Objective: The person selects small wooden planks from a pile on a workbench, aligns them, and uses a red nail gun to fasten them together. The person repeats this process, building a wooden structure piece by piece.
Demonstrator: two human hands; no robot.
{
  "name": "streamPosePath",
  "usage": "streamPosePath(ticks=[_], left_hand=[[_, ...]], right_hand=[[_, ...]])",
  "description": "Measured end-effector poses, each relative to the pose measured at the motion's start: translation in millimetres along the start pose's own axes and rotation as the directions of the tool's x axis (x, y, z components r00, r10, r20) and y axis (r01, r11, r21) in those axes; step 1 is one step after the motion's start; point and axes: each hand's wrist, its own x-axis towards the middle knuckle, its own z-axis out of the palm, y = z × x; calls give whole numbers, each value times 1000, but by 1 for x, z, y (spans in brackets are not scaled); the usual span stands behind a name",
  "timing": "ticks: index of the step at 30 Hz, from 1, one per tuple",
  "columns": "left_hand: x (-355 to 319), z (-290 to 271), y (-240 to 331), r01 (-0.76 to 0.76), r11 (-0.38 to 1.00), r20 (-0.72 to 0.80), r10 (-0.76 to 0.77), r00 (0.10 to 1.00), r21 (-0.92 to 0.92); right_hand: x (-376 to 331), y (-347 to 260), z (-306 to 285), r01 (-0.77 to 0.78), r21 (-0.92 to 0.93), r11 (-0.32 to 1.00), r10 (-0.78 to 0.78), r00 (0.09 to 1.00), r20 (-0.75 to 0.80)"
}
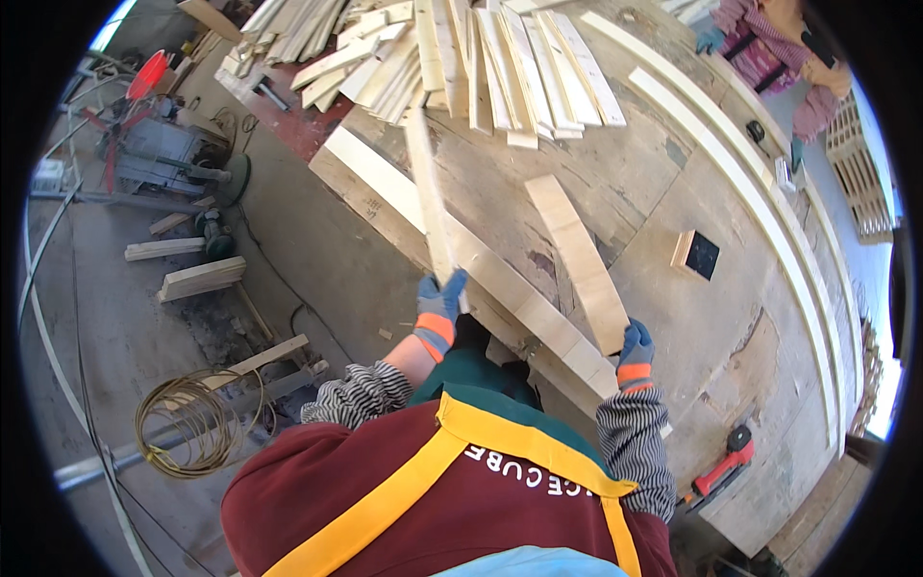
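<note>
My left hand (440, 306), in a blue-grey glove with an orange cuff, is closed around the near end of a narrow wooden board (429, 192). That board slants up and away, crossing over a long wooden beam (519, 288) on the table's near edge. My right hand (635, 350), gloved the same way, grips the near end of a wider wooden board (579, 264). This second board points away to the left above the worktable (663, 221); whether its far end touches the tabletop I cannot tell. Both thumbs and fingers are partly hidden.
Piled wooden slats (481, 67) cover the far side. A red and black nail gun (723, 469) lies at right, beyond it long curved-looking strips (769, 192). A block with a black top (695, 256) stands on the table. Coiled hose (187, 428) hangs at left. A co-worker (760, 43) is at far right.
</note>
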Motion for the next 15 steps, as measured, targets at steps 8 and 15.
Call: streamPosePath(ticks=[8,15], left_hand=[[-35,106,-45,-27,998,230,12,973,64],[61,123,-10,-504,736,548,217,808,451]], right_hand=[[31,-47,17,-77,313,947,74,997,23],[80,5,10,-359,327,874,424,893,-153]])
